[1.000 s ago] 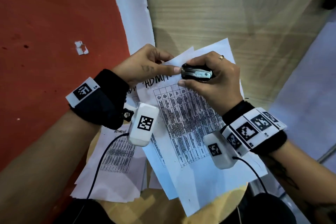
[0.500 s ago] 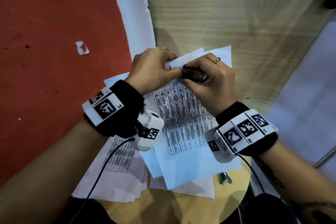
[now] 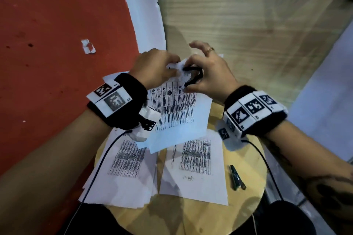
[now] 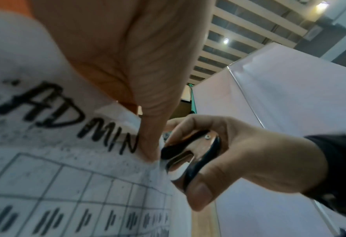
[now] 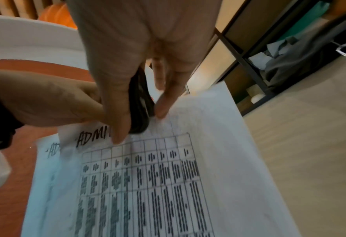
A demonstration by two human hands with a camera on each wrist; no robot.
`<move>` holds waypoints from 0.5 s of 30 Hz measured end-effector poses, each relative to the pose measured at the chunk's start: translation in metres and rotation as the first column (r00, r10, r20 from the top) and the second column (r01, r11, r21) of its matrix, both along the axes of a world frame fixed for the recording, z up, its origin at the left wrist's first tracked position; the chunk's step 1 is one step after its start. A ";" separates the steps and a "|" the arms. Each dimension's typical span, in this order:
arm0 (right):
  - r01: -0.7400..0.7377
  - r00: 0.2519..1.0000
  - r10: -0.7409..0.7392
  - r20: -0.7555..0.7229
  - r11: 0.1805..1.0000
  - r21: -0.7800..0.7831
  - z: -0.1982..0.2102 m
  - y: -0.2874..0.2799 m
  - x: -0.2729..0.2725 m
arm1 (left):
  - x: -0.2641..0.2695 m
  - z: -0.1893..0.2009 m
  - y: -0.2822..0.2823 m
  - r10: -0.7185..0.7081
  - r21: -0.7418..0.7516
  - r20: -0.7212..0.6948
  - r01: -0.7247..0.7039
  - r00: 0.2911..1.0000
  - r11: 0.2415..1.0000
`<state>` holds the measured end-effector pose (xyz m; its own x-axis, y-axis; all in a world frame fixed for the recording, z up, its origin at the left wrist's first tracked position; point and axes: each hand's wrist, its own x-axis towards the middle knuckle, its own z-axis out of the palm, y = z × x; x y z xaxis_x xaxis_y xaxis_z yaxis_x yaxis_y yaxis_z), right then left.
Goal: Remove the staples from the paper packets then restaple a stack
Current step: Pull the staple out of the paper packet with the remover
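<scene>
The left hand [image 3: 154,68] pinched the packet [image 3: 177,108] at its top corner, lifted above the round table [image 3: 248,158]. The right hand [image 3: 206,76] squeezed the staple remover [image 4: 190,158] there. A hard pull risked tearing that corner, since 1 pinch alone anchored it.

— From my seat I can't see the staple itself: the claws of the staple remover [image 4: 190,158] sit against the top corner of the paper packet [image 3: 177,112], and the left hand's [image 3: 154,70] thumb covers that corner.

— And the right hand [image 3: 208,80]?

— Its thumb and index finger hide most of the remover in the right wrist view; only a dark sliver shows. The head view blurs the printed table to dark smears, so I read nothing there.

— The dark tool [image 3: 236,178] on the round table [image 3: 250,160]?

— Too small for me to name. Both lower stacks of sheets are partly covered by the lifted packet.
</scene>
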<state>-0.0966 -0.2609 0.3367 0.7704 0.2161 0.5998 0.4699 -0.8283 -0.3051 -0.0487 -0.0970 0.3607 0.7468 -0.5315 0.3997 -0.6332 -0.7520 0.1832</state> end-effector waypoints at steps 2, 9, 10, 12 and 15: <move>0.019 0.997 -0.024 -0.070 0.998 -0.068 0.012 0.000 0.005 | 0.000 0.000 0.001 0.005 -0.064 0.056 -0.002 0.998 0.998; 0.042 0.992 -0.047 -0.120 0.998 -0.042 0.022 -0.005 -0.001 | 0.007 -0.005 0.021 -0.062 -0.177 -0.135 0.038 0.989 0.983; 0.053 0.991 -0.058 -0.123 0.998 -0.040 0.021 -0.005 -0.002 | 0.008 -0.005 0.023 -0.080 -0.203 -0.161 0.046 0.984 0.978; 0.069 0.988 -0.071 -0.140 0.997 -0.018 0.021 -0.007 -0.003 | 0.007 -0.006 0.026 -0.087 -0.234 -0.182 0.043 0.980 0.971; 0.065 0.982 -0.061 -0.178 0.998 0.018 0.021 -0.011 -0.009 | 0.003 -0.004 0.029 -0.067 -0.214 -0.174 0.029 0.983 0.976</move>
